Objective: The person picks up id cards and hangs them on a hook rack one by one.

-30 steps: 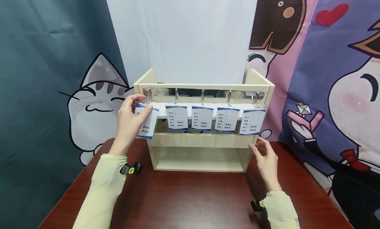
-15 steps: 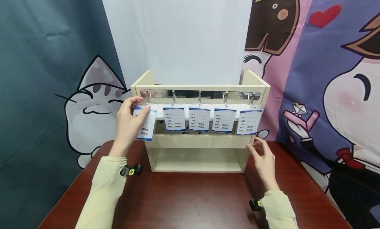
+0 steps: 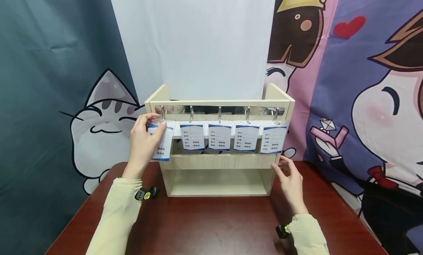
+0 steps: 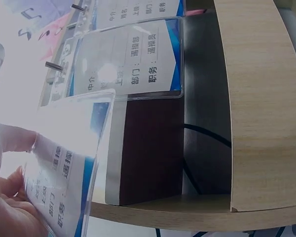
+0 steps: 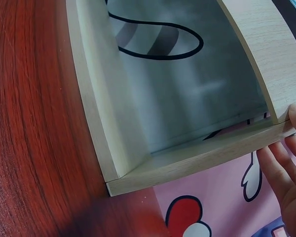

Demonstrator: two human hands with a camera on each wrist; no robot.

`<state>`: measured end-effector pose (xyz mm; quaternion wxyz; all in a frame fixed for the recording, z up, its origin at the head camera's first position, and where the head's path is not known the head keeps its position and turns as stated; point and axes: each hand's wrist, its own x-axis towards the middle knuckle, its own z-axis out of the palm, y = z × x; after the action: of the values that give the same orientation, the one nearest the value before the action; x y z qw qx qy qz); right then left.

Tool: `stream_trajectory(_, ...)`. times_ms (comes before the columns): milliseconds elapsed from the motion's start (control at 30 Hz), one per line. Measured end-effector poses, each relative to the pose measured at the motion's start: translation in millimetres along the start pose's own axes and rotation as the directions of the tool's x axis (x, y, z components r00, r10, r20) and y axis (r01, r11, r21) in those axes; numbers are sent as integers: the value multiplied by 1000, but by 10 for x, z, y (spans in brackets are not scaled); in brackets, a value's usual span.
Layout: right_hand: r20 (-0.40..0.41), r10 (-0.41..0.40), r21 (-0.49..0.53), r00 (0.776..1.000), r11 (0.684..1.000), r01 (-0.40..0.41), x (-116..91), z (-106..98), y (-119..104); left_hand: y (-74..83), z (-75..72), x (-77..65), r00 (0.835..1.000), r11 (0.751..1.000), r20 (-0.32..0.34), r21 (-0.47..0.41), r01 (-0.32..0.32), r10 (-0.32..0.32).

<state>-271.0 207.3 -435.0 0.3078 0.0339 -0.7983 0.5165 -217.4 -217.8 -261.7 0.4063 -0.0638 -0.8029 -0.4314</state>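
Observation:
In the head view my left hand pinches the leftmost ID badge between thumb and fingers, just below its metal hook. The badge is a clear sleeve with a white and blue card, tilted a little; whether it hangs on the hook is hidden by my fingers. Several like badges hang in a row on hooks to its right. They hang across the front of a pale wooden rack. My right hand grips the rack's right side edge, thumb on the front and fingers on the outer side.
The rack stands on a reddish-brown table, with a lower compartment facing me. A metal strip runs behind the hooks. Cloth backdrops with cartoon prints surround the table. Dark cables show inside the rack.
The whole scene sits slightly lower and further left in the head view as the camera turns. Both hands keep their hold, and the pinched badge barely shifts against the rack.

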Motion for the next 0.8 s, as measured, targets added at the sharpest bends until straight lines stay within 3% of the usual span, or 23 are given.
stream_trajectory(200, 12, -4, -9, 1000, 1000, 4, 10, 25, 20, -22, 25, -4, 998, 998, -23, 37, -53, 54)
stream_trajectory(533, 19, -2, -34, 1000, 999, 3, -26, 2, 34, -19, 32, 3, 989, 987, 1, 60, -148, 148)
stream_trajectory(800, 16, -8, -35, 1000, 999, 8, -21, -9, 21, -14, 11, 2, 994, 994, 26, 40, -105, 104)
